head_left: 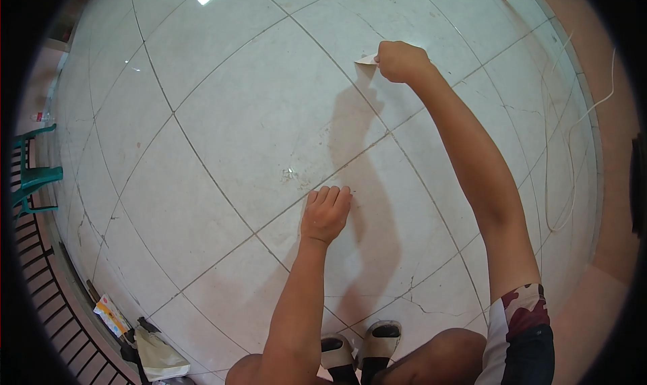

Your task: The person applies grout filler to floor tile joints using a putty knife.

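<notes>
Out at the upper right, my right hand [403, 61] is closed on a thin white piece of card or paper [366, 60], whose pointed edge sticks out to the left just above the floor. My left hand [326, 215] hangs low over the tiles near the centre, back up, fingers curled under. Whatever those fingers hold, if anything, is hidden. Just beyond the left knuckles lies a small scatter of pale crumbs [290, 174] on the white tiled floor [222, 125].
A green plastic chair [40, 176] and a black railing [57, 304] stand at the left. A pale bag [158, 354] sits at the lower left. A white cable [571, 162] trails along the right wall. My slippered feet [379, 339] are below.
</notes>
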The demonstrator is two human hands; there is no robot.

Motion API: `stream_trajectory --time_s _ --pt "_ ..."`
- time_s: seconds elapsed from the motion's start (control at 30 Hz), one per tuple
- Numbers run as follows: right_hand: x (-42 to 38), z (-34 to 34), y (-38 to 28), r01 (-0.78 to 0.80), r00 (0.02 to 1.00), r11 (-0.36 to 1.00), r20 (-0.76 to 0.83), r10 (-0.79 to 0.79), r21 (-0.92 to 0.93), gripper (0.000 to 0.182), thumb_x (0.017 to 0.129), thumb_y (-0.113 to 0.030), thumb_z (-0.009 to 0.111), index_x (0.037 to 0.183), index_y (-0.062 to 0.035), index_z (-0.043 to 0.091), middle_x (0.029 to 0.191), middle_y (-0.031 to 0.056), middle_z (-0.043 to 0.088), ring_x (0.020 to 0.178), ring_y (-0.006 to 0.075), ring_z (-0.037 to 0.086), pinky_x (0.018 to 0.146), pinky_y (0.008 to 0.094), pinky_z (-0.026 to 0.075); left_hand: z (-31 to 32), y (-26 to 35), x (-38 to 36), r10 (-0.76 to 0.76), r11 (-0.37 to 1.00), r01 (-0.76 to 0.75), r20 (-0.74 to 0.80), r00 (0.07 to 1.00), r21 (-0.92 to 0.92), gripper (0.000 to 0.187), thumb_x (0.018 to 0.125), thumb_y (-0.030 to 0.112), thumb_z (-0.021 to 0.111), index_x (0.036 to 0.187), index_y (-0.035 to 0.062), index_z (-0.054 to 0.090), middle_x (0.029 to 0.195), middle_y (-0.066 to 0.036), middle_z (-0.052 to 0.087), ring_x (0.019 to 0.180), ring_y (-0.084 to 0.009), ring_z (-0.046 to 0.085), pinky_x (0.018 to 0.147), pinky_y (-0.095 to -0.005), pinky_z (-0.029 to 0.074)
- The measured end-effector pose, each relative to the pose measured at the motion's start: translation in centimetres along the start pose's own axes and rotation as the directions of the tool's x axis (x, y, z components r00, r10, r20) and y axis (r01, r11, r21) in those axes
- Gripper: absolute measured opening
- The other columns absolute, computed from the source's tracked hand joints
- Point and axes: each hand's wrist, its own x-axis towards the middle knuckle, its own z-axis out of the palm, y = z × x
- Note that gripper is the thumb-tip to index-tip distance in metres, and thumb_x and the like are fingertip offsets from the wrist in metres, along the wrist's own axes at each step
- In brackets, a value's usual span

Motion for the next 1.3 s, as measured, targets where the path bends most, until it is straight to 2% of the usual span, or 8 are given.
stream_trajectory --time_s 0.03,0.13,0.23,0.57,0.77,0.83,1.17,1.3 --pt "0.0 -0.3 -0.2 0.006 0.998 0.999 0.066 -0.004 -0.042 0.025 0.089 -0.01 0.058 0.11 -0.0061 0.071 0.111 0.0152 0.074 0.103 0.0332 0.072 0.082 0.0445 0.058 -0.1 0.2 -0.1 -0.009 1.0 0.009 -0.003 1.0 -0.005 0.017 0.088 0.013 0.069 0.103 0.01 0.06 0.083 -0.003 0.055 0.079 -0.0228 0.055 0.072 -0.0379 0.041" --pt "0.0 -0.2 -0.8 -0.036 0.999 0.999 -0.017 0.036 0.002 0.026 0.089 -0.01 0.058 0.111 -0.0067 0.072 0.111 0.0142 0.074 0.103 0.0322 0.072 0.081 0.0447 0.058 0.0 -0.1 0.0 -0.015 1.0 0.015 -0.009 1.0 0.0 0.017 0.088 0.013 0.069 0.102 0.01 0.06 0.083 -0.004 0.055 0.079 -0.0229 0.055 0.072 -0.0381 0.041" --pt "-0.5 -0.3 -0.4 -0.014 0.999 0.998 0.043 0.016 -0.054 0.025 0.089 -0.009 0.058 0.11 -0.0073 0.072 0.11 0.013 0.075 0.102 0.0311 0.072 0.08 0.0447 0.058 0.0 0.2 -0.1 -0.014 1.0 0.014 -0.01 1.0 0.001 0.017 0.088 0.013 0.07 0.102 0.0101 0.061 0.083 -0.004 0.055 0.08 -0.0231 0.055 0.073 -0.0383 0.041" --pt "-0.2 0.0 0.3 -0.046 0.999 0.997 -0.013 0.046 -0.067 0.024 0.089 -0.011 0.059 0.11 -0.0087 0.072 0.108 0.0108 0.075 0.101 0.0293 0.072 0.079 0.0435 0.058 -0.1 0.0 -0.1 -0.021 1.0 0.021 0.0 1.0 -0.02 0.016 0.089 0.014 0.069 0.102 0.0103 0.06 0.083 -0.004 0.054 0.08 -0.0235 0.054 0.073 -0.0387 0.041" --pt "-0.1 -0.7 0.5 -0.051 0.998 0.997 0.031 0.053 -0.059 0.025 0.09 -0.012 0.059 0.111 -0.0094 0.072 0.11 0.0099 0.075 0.102 0.0287 0.072 0.078 0.0437 0.058 -0.1 0.0 -0.1 -0.02 1.0 0.02 -0.01 1.0 -0.013 0.015 0.089 0.014 0.07 0.1 0.0098 0.06 0.082 -0.004 0.053 0.08 -0.0231 0.054 0.073 -0.0383 0.041" --pt "-0.1 -1.5 0.5 -0.036 0.995 0.99 0.085 0.047 -0.136 0.025 0.09 -0.011 0.059 0.111 -0.0094 0.072 0.11 0.0099 0.075 0.101 0.0283 0.072 0.078 0.0435 0.058 0.0 -0.1 0.1 -0.013 1.0 0.013 -0.017 1.0 -0.013 0.015 0.089 0.014 0.07 0.1 0.0098 0.06 0.083 -0.004 0.054 0.08 -0.0232 0.054 0.073 -0.0384 0.041" --pt "0.0 -0.8 0.3 -0.051 0.998 0.992 0.037 0.056 -0.115 0.025 0.089 -0.011 0.061 0.11 -0.0098 0.073 0.109 0.0094 0.075 0.102 0.0279 0.072 0.078 0.0426 0.058 0.0 -0.1 -0.1 -0.029 0.999 0.029 -0.005 1.0 -0.03 0.015 0.089 0.014 0.07 0.101 0.0096 0.06 0.083 -0.004 0.054 0.08 -0.0234 0.054 0.073 -0.0386 0.041" --pt "0.3 -1.0 0.5 -0.042 0.996 0.992 0.071 0.051 -0.119 0.023 0.096 -0.019 0.06 0.114 -0.012 0.073 0.113 0.0104 0.074 0.106 0.0295 0.07 0.083 0.0438 0.057 0.1 -0.2 -0.3 -0.011 1.0 0.01 -0.026 1.0 -0.027 0.015 0.09 0.015 0.07 0.101 0.0096 0.061 0.083 -0.004 0.054 0.08 -0.0234 0.054 0.073 -0.0386 0.041"
